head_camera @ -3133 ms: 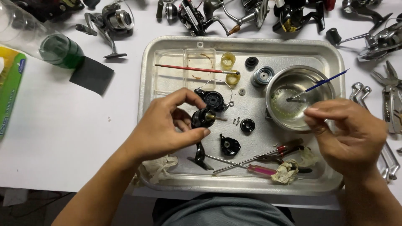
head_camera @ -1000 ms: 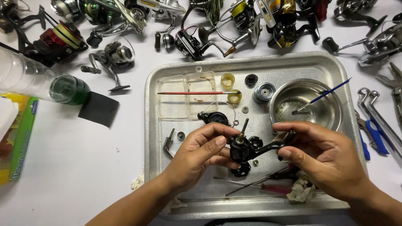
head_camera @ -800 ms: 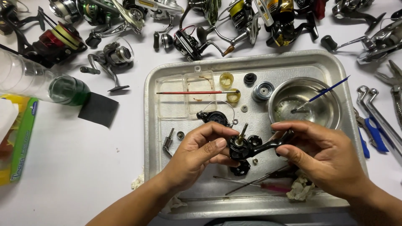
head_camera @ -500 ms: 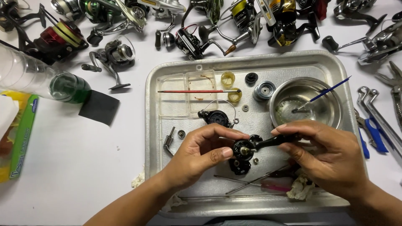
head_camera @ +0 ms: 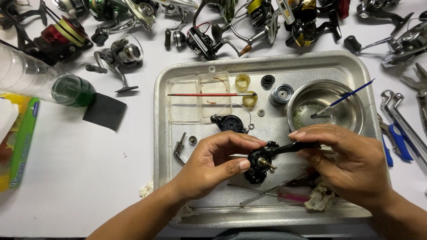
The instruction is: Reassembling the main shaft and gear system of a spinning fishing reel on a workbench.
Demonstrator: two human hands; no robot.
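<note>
A white table (head_camera: 75,178) carries everything. At the middle of it, reaching toward the near edge, sits a rectangular metal tray (head_camera: 162,133) with rounded corners. Along the far edge lies a row of spinning fishing reels (head_camera: 200,26), black, silver, red and gold. Toward the left edge a clear plastic bottle with a green bottom (head_camera: 49,84) lies on its side, a black square pad (head_camera: 105,111) just beside it, and a green and yellow carton (head_camera: 20,146) sits at the edge. By the right edge lie silver wrenches (head_camera: 400,115) and blue-handled pliers (head_camera: 396,140).
</note>
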